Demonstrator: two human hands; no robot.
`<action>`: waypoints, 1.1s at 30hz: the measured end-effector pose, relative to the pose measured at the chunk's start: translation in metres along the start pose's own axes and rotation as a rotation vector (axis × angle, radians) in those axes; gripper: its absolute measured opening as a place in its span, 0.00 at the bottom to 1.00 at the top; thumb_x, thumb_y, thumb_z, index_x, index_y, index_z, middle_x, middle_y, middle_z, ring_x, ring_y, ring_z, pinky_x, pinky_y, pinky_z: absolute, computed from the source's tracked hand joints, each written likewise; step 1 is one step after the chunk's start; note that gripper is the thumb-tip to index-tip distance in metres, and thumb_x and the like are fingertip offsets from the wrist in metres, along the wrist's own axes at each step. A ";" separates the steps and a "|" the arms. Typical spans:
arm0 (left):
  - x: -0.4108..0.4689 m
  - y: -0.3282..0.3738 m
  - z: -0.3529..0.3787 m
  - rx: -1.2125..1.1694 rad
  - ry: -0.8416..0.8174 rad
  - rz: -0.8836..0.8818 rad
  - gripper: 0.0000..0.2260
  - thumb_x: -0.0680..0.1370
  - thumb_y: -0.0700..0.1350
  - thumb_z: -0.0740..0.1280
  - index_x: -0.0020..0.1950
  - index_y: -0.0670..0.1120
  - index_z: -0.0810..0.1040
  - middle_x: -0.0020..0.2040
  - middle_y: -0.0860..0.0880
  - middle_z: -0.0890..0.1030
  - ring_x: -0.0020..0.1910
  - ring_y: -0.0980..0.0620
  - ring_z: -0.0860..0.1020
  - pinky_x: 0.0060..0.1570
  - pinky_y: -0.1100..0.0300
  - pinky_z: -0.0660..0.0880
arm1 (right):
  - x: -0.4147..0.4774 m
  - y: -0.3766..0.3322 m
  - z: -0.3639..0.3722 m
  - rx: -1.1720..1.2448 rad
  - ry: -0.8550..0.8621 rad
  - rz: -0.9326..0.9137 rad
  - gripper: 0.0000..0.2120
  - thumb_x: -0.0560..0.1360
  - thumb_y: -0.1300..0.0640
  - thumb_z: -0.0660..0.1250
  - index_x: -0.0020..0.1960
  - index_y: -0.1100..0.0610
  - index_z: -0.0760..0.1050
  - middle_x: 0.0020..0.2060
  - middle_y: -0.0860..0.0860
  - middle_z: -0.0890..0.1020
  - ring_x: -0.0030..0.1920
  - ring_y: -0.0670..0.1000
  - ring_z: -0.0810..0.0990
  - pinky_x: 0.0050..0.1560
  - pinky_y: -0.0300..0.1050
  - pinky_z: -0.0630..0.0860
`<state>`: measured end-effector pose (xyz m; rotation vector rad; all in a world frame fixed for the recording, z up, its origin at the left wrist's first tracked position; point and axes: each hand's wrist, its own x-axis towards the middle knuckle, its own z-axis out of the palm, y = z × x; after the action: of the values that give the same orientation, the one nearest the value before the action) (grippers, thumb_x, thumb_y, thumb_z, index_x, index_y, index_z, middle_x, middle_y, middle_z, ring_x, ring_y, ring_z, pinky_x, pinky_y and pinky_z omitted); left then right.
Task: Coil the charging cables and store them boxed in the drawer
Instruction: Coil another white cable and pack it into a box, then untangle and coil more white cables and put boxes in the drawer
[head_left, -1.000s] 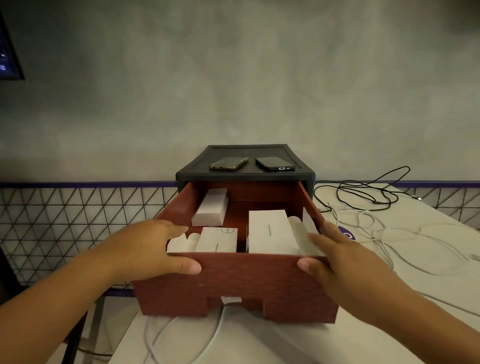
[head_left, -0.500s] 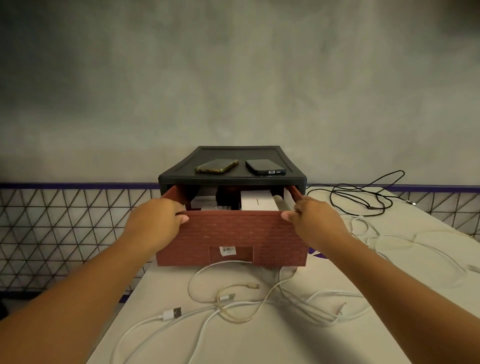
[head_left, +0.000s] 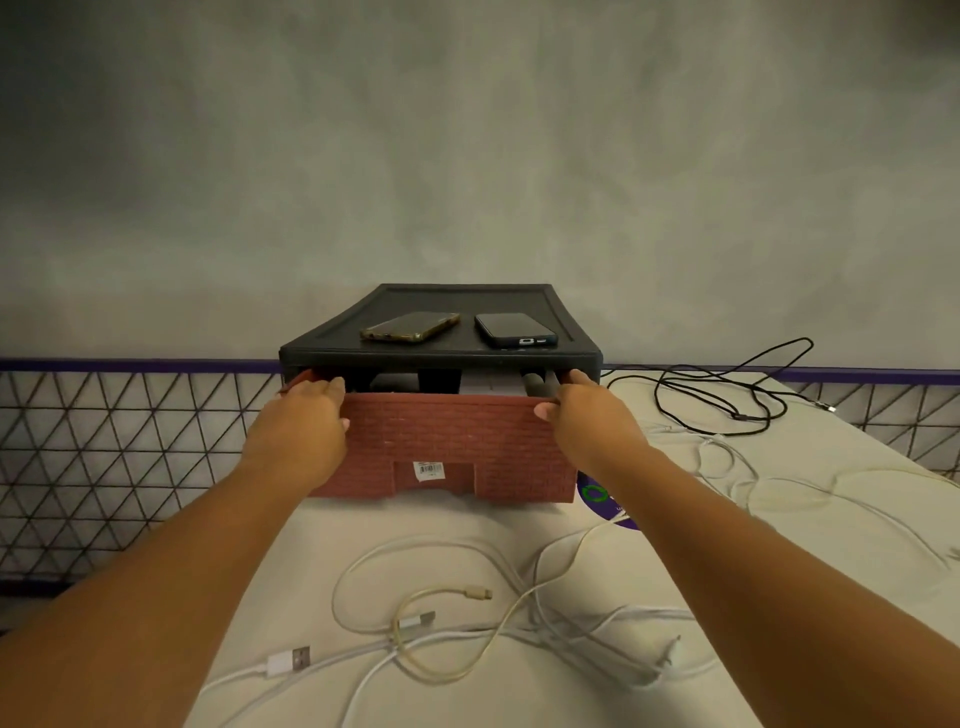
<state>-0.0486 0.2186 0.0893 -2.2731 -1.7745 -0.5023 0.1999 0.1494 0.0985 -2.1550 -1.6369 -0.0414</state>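
A red brick-patterned drawer (head_left: 447, 436) sticks out only slightly from its dark grey cabinet (head_left: 441, 358). My left hand (head_left: 304, 421) grips the drawer's top left corner, fingers over the rim. My right hand (head_left: 582, 413) grips the top right corner the same way. Inside the narrow gap I make out a white box (head_left: 485, 385), mostly hidden. Several white charging cables (head_left: 467, 623) lie tangled and loose on the table in front of the drawer. A black cable (head_left: 727, 395) lies loose at the back right.
Two phones (head_left: 410, 327) (head_left: 514, 330) lie on top of the cabinet. More white cable (head_left: 769, 483) trails over the right side of the white table (head_left: 519, 540). A purple round sticker (head_left: 602, 499) shows beside the drawer. A wire mesh fence (head_left: 130, 441) and grey wall stand behind.
The drawer slid back into the cabinet, from wide open to nearly shut, with both hands moving forward on its front corners. The boxes inside went out of sight.
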 end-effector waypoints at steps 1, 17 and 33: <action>-0.001 0.000 0.003 0.038 -0.020 0.006 0.28 0.80 0.48 0.59 0.76 0.44 0.52 0.75 0.44 0.60 0.74 0.46 0.59 0.69 0.50 0.61 | 0.000 0.002 0.002 0.012 0.003 -0.009 0.17 0.81 0.52 0.55 0.67 0.58 0.67 0.55 0.52 0.67 0.57 0.56 0.74 0.54 0.50 0.71; -0.151 0.035 0.004 -0.358 -0.268 0.203 0.27 0.77 0.56 0.62 0.75 0.54 0.60 0.77 0.55 0.50 0.75 0.55 0.53 0.73 0.53 0.52 | -0.155 0.054 0.043 -0.060 -0.080 -0.149 0.24 0.71 0.44 0.51 0.62 0.49 0.75 0.60 0.51 0.77 0.59 0.57 0.77 0.59 0.55 0.73; -0.223 0.034 0.030 -0.453 -0.111 0.055 0.15 0.76 0.34 0.58 0.56 0.41 0.82 0.57 0.47 0.81 0.58 0.43 0.76 0.56 0.56 0.70 | -0.189 0.078 0.039 -0.048 -0.038 -0.102 0.09 0.80 0.56 0.54 0.56 0.55 0.71 0.55 0.52 0.73 0.54 0.56 0.71 0.43 0.44 0.63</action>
<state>-0.0602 0.0216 -0.0248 -2.6856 -1.7859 -0.8578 0.2063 -0.0259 -0.0142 -2.1177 -1.7838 -0.0716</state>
